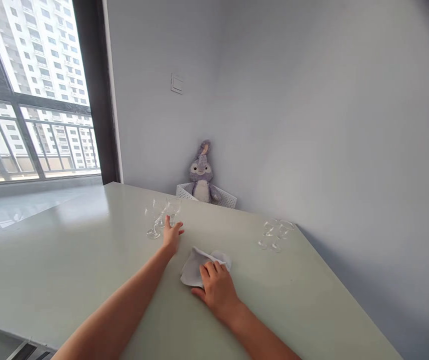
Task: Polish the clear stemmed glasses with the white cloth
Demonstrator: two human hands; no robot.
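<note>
While our left hand (171, 239) reaches out near the middle of the frame, its thumb and fingers are spread and released beside the nearest-right stemmed glass (174, 204) of a cluster. That glass rises just beyond our fingertips, its lower part partly hidden by them, and we cannot tell whether they touch it. Another stemmed glass (153, 233) stands just left of our hand. Below the frame's centre, our right hand (220, 294) lies on a grey cloth (192, 270). The cloth runs under our bent fingers and spreads out to their left, with our thumb along its near edge; we cannot tell whether they grip it or only rest on it. Right of centre, we see more stemmed glasses (269, 228) on the pale table (312, 295), well apart from both hands. At upper centre, a plush toy (201, 175) sits in a white basket (226, 199), and a window (30, 95) fills the upper left.
</note>
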